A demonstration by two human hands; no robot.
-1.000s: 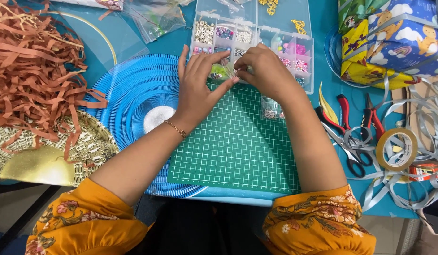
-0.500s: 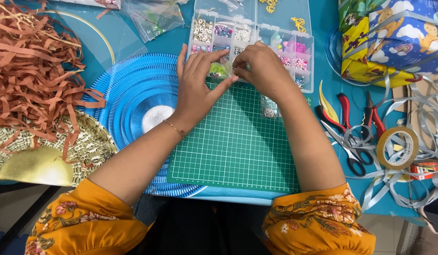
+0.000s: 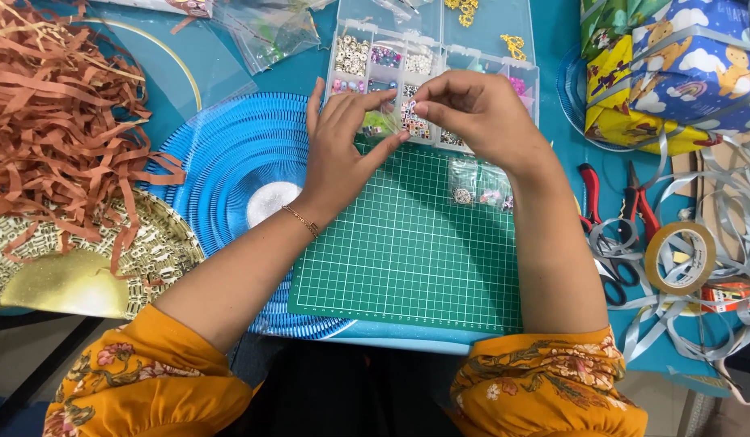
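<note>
Both hands meet over the clear bead box [image 3: 427, 61] at the top edge of the green cutting mat [image 3: 407, 251]. The left hand [image 3: 342, 154] lies flat, fingers released; the right hand [image 3: 480, 117] pinches something too small to tell.

A gift-wrapped box [image 3: 682, 69] in blue, yellow and green sits at the desk's far right corner, clear plastic bags [image 3: 269, 32] along the far edge.

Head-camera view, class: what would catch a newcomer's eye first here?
Both hands meet over a clear bead organiser box at top centre, the left hand and right hand with fingertips together. Below them lies a green cutting mat. A heap of brown shredded paper fills the left; a wrapped gift box sits top right.
</note>
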